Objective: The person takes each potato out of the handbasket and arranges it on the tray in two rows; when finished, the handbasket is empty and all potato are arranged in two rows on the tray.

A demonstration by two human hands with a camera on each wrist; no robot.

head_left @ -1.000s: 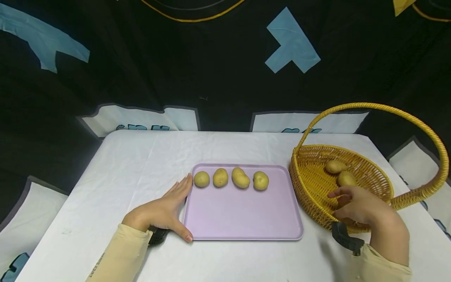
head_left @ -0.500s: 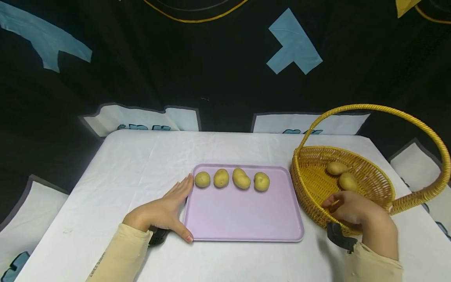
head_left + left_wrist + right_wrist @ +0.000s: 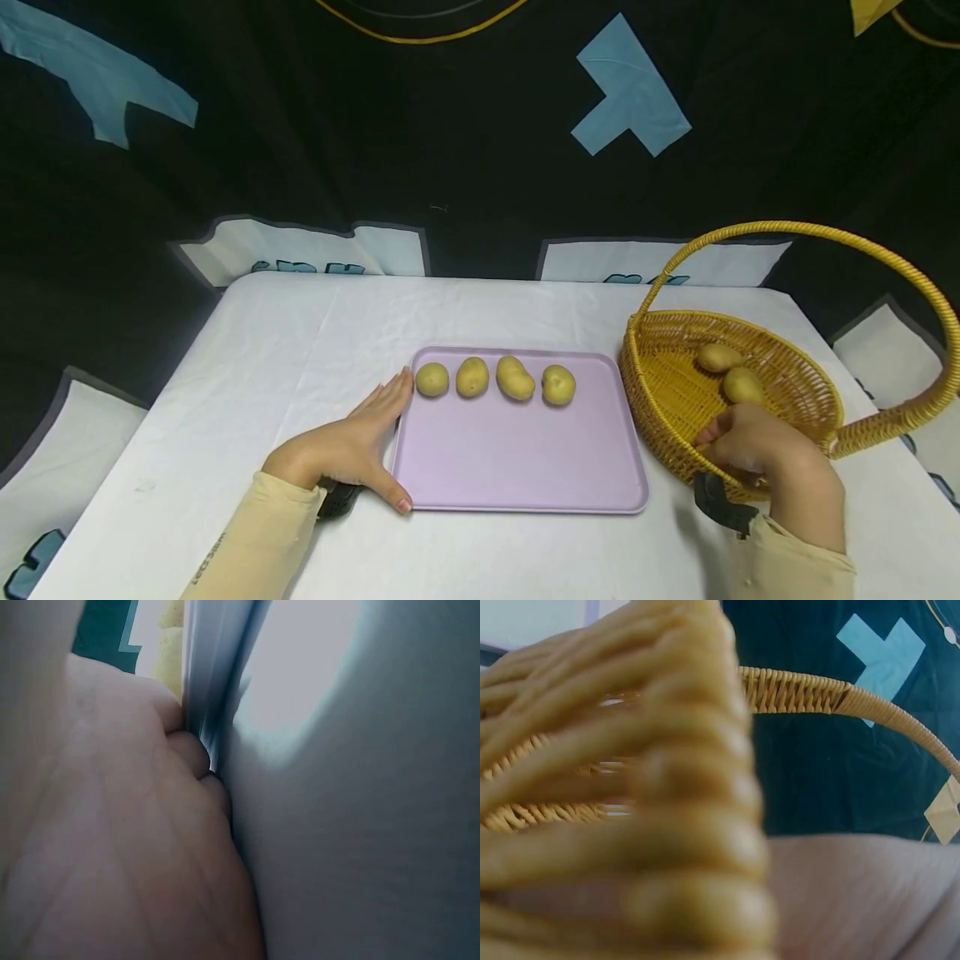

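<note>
A lilac tray (image 3: 525,467) lies on the table with several potatoes in a row along its far side, among them a round potato (image 3: 432,380) at the left end and another potato (image 3: 558,385) at the right. My left hand (image 3: 352,446) rests with spread fingers and thumb against the tray's left edge; its palm (image 3: 127,825) fills the left wrist view. My right hand (image 3: 757,442) reaches down inside the near side of a yellow wicker basket (image 3: 675,333), fingers bent. What lies under those fingers is hidden. Two potatoes show in the basket, the nearer potato (image 3: 742,387) just beyond the hand.
The basket's tall arched handle (image 3: 795,227) rises above and to the right of my right hand. In the right wrist view, the wicker rim (image 3: 697,787) blocks most of the left side. A white cloth (image 3: 247,367) covers the table; a black curtain (image 3: 337,150) hangs behind.
My right hand has moved slightly left and lower into the basket, and its fingers have drawn closer together. The left hand, tray and potatoes on it stay put.
</note>
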